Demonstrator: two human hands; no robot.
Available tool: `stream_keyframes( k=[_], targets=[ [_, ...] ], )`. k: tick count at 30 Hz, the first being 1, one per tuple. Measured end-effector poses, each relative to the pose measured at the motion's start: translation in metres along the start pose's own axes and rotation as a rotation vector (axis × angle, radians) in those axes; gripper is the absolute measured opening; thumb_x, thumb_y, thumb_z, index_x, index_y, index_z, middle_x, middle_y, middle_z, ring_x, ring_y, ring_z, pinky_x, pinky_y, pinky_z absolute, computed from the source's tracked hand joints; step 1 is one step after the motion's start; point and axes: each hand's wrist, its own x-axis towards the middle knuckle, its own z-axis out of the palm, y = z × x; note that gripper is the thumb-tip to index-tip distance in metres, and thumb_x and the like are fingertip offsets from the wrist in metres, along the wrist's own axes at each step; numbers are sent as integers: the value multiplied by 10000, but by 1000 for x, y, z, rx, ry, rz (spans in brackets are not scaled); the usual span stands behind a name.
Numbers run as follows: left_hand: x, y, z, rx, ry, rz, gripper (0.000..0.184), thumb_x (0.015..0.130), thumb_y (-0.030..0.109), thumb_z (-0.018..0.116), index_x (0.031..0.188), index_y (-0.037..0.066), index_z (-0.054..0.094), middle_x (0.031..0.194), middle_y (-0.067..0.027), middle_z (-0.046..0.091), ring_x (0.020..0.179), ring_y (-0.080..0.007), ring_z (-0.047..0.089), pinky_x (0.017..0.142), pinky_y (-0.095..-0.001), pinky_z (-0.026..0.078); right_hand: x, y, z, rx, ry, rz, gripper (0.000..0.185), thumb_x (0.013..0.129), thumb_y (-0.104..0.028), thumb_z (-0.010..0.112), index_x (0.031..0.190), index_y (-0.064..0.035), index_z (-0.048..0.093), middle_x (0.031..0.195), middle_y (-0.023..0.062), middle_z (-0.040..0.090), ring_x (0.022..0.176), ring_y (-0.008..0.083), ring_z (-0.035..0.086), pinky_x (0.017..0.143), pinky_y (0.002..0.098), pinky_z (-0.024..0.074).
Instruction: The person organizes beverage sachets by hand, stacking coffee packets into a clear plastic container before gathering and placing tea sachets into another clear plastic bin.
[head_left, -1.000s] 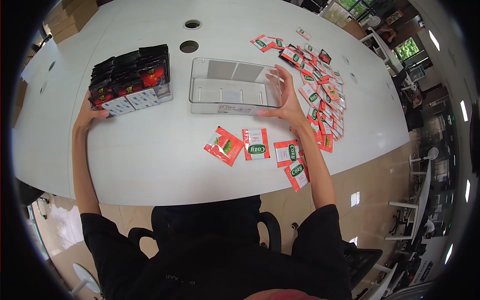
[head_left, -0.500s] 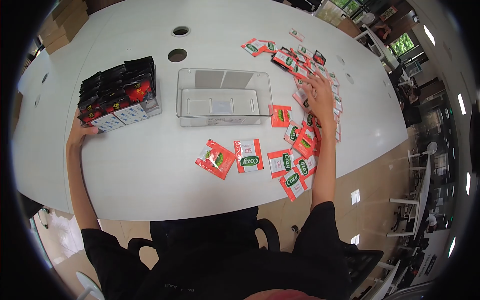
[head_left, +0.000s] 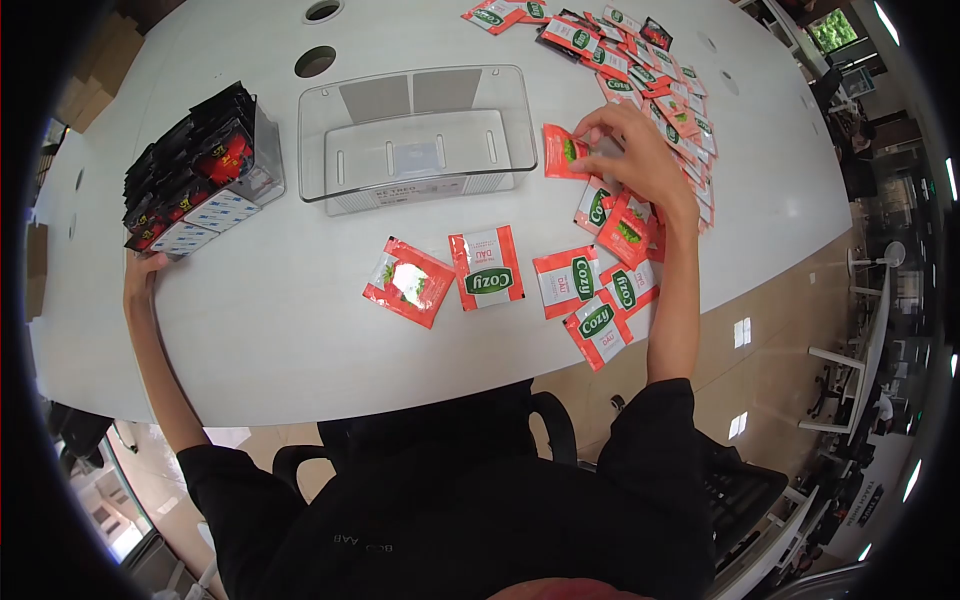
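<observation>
A clear container packed with black and red sachets (head_left: 205, 165) stands at the left. My left hand (head_left: 146, 264) is closed round its near left corner; the thumb shows, while the other fingers are hidden. An unfilled clear plastic container (head_left: 420, 190) stands in the middle. Just right of it lies a red sachet (head_left: 560, 152). My right hand (head_left: 625, 150) is curved over that sachet's right edge, thumb and fingertips apart. Red and white Cozy sachets (head_left: 487, 268) lie face up nearer the front, several of them overlapping.
A spread-out heap of Cozy sachets (head_left: 650, 75) covers the back right of the white table (head_left: 270, 330), a few black ones among them. Two round cable holes (head_left: 315, 62) are at the back. Cardboard boxes (head_left: 105, 70) sit at the far left.
My right hand let go of the unfilled container, passed over the heap and has come down to the red sachet beside the container. My left hand stays at the filled container. The view has shifted.
</observation>
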Motion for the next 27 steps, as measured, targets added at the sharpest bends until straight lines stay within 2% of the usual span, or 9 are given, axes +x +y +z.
stream_keyframes(
  k=[2, 7, 8, 14, 19, 20, 22, 25, 27],
  targets=[
    [2, 8, 7, 3, 40, -16, 756, 496, 115, 771, 1219, -3, 583, 1178, -123, 645, 1053, -289, 595, 822, -395, 461, 0, 1, -4, -47, 35, -18, 326, 686, -233, 854, 936, -91, 700, 910, 20, 608, 918, 191, 548, 838, 348, 454],
    [9, 10, 2, -137, -73, -5, 678, 606, -4, 638, 1276, 7, 539, 1212, -125, 619, 1072, -275, 584, 840, -380, 467, -3, -4, -13, 100, 226, -153, 280, 702, -189, 846, 917, -78, 704, 891, 14, 607, 803, 174, 565, 690, 298, 466],
    [8, 7, -4, -161, -95, -17, 666, 627, -28, 612, 1288, 9, 530, 1219, -125, 614, 1076, -272, 581, 844, -377, 469, -4, -4, -13, 104, 149, -144, 329, 685, -192, 860, 961, -90, 714, 945, -1, 615, 894, 154, 542, 809, 306, 449],
    [-4, 5, -11, -304, -156, -46, 630, 737, -147, 479, 1345, 19, 486, 1254, -126, 589, 1095, -259, 570, 862, -362, 475, -7, -40, 4, 130, -235, -176, 385, 615, -247, 886, 928, -116, 705, 977, -14, 566, 976, 175, 531, 859, 317, 435],
    [-58, 147, 91, -223, 80, 219, 723, 914, 338, 689, 1461, -8, 367, 1369, -153, 513, 1271, -273, 498, 1147, -387, 310, -4, -49, 10, 252, -418, -158, 251, 666, -183, 859, 819, -80, 687, 845, -6, 533, 868, 163, 531, 763, 307, 427],
    [-72, 157, 100, -143, 285, 243, 512, 1057, 273, 433, 1484, 3, 348, 1398, -164, 495, 1276, -265, 498, 1146, -377, 295, -4, -46, 10, 295, -336, -228, 178, 712, -134, 824, 783, -65, 677, 798, -11, 550, 762, 137, 525, 691, 299, 419],
    [-103, 161, 114, 103, 570, 441, 429, 1045, 221, 455, 1396, -25, 433, 1279, -137, 553, 1157, -226, 541, 1049, -351, 363, -2, -41, 5, 304, -231, -193, 171, 723, -129, 819, 770, -61, 669, 791, -14, 567, 708, 123, 508, 662, 287, 414],
    [-134, 176, 188, 17, 390, 608, 267, 1014, 151, 493, 1221, -17, 519, 1083, -101, 566, 961, -171, 538, 897, -337, 411, -7, -40, -10, 287, -115, -98, 147, 809, -113, 770, 798, -39, 644, 782, -11, 615, 627, 70, 529, 592, 248, 407],
    [-151, 190, 298, 165, 187, 573, 157, 931, 51, 583, 1073, 18, 526, 925, -53, 521, 832, -139, 486, 787, -321, 413, -7, -34, -11, 647, 37, -24, 165, 865, -175, 749, 877, -41, 654, 835, 17, 659, 682, 69, 617, 584, 235, 436]
  ],
)
